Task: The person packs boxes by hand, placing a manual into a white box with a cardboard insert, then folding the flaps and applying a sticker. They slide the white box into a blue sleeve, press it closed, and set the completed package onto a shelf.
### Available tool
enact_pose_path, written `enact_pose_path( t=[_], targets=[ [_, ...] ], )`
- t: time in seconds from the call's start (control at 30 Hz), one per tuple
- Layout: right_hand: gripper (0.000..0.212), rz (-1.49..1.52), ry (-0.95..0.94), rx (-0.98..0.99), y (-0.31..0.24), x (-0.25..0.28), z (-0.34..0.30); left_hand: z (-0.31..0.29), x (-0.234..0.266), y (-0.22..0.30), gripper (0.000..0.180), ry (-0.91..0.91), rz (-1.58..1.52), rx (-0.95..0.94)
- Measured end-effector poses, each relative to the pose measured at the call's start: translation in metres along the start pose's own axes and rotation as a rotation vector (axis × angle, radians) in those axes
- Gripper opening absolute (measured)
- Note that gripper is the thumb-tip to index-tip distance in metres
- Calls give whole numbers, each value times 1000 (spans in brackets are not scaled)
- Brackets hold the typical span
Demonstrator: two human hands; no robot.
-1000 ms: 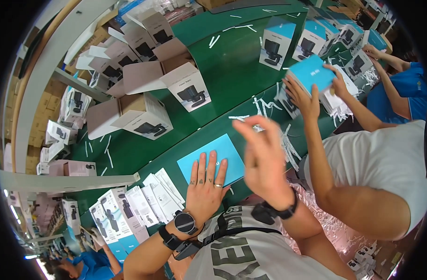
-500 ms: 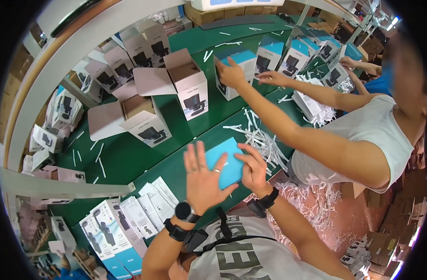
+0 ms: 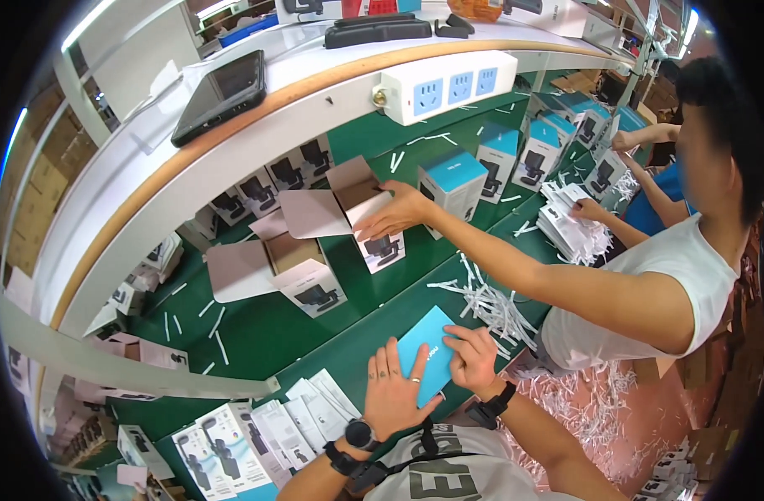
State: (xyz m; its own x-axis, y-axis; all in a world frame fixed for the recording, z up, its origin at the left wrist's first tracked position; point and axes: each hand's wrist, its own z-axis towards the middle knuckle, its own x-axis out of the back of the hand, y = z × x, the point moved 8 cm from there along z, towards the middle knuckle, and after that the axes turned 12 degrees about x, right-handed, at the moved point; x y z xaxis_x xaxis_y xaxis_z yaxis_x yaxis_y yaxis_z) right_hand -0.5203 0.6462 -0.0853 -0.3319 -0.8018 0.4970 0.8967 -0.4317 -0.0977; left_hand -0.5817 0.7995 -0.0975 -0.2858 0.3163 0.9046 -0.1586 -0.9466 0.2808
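A blue rectangular carton top (image 3: 428,346) with white print faces up between my hands, close to my body. My left hand (image 3: 394,388), with a ring on one finger, lies along its left side, fingers stretched out and thumb toward me. My right hand (image 3: 474,359) has its fingers bent and closed on the far right edge of the blue top. The sides below this top are hidden. Left of my hands lie several flat white printed packets (image 3: 303,413). Beyond them stand an open carton (image 3: 311,288) and a second open carton (image 3: 382,250), flaps up.
A co-worker's hand (image 3: 394,213) is at the second open carton. Closed blue-topped cartons (image 3: 453,188) stand to the right. Paper strips (image 3: 490,305) lie beside my right hand. Above the green table (image 3: 257,367) runs a shelf with a phone (image 3: 222,96) and a power strip (image 3: 449,88).
The view has tilted up, showing the shelf. My left fingers have come down along the blue top. The co-worker's one hand moved from a closed carton to the open one; the other reached the white stack.
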Motion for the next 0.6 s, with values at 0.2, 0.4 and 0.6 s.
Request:
enact_pose_path(
  t=[0.2,0.4,0.6],
  targets=[
    [34,59,0,23,9,-22,19,11,10,-19,95,72,-99,114],
    [20,281,51,-383,18,-2,-28,-14,29,-47,91,143,-171,261],
    [25,991,-615,-1257,52,-67,-245,-2,48,-92,85,227,-114,447]
  ],
)
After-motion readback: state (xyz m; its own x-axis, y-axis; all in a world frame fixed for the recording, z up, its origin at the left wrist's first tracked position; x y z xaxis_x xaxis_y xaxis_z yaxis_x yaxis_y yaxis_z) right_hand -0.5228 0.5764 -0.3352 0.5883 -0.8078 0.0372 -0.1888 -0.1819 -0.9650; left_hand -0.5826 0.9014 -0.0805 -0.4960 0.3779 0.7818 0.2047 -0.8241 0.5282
